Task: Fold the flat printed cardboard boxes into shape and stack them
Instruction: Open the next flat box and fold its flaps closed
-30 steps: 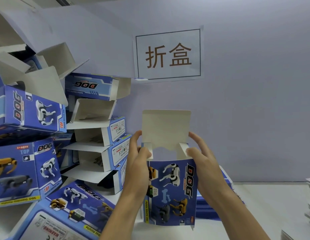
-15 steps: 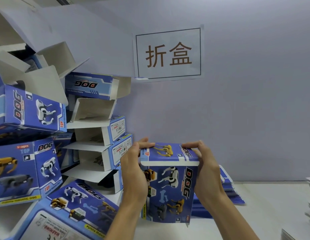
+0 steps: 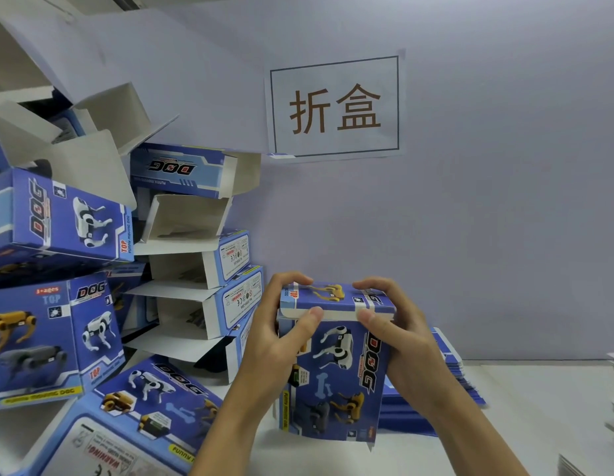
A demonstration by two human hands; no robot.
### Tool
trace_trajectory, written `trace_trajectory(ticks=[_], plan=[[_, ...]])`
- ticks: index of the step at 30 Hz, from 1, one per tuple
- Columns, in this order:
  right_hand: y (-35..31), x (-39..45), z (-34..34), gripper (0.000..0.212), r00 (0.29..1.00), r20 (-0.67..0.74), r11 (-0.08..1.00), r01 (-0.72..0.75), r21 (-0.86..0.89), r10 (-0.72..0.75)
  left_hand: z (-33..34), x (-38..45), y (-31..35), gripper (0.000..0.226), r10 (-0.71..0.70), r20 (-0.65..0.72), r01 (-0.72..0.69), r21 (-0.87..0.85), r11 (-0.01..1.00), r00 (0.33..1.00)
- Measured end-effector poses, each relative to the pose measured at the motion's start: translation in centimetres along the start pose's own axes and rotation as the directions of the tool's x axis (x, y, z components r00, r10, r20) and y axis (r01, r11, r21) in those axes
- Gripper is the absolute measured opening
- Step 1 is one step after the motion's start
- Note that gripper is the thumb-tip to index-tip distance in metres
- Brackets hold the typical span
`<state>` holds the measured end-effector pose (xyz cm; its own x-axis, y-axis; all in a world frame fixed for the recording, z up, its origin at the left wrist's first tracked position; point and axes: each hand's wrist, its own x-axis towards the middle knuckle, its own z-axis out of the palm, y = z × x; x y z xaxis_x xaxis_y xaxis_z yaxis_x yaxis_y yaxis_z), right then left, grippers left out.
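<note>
White table point(image 3: 525, 407) | box point(image 3: 336, 379) upright between hands | left hand point(image 3: 274, 341), right hand point(image 3: 398, 334) both pinching its top flap

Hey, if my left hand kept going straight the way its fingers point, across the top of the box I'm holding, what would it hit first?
Probably your right hand. The left hand points rightward over the box lid, and the right fingertips sit opposite on that lid. Depth is unclear.
</note>
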<state>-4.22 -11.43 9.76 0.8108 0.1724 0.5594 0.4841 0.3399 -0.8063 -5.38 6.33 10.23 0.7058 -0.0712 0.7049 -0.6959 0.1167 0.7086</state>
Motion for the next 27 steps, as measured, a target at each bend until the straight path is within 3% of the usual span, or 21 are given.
trace_trajectory(ticks=[7, 12, 17, 27], plan=[[0.0, 0.0, 1.1, 0.036, 0.996, -0.057, 0.996, 0.061, -0.060, -0.064, -0.5, 0.2, -0.6, 0.028, 0.009, -0.039, -0.012, -0.061, 0.998, 0.999], [-0.3, -0.1, 0.8, 0.036, 0.999, -0.041, 1.000, 0.011, 0.009, -0.011, -1.0, 0.4, -1.0, 0.032, 0.026, -0.018, -0.027, -0.034, 0.999, 0.999], [-0.2, -0.1, 0.0, 0.019, 0.997, -0.050, 0.997, -0.050, 0.065, 0.053, -1.3, 0.7, -1.5, 0.034, -0.056, 0.026, 0.057, -0.064, 0.996, 0.998], [-0.6, -0.6, -0.3, 0.004, 0.996, 0.001, 0.982, -0.092, 0.167, 0.093, -0.7, 0.6, -1.0, 0.027, -0.053, 0.053, 0.056, -0.074, 0.996, 0.997]])
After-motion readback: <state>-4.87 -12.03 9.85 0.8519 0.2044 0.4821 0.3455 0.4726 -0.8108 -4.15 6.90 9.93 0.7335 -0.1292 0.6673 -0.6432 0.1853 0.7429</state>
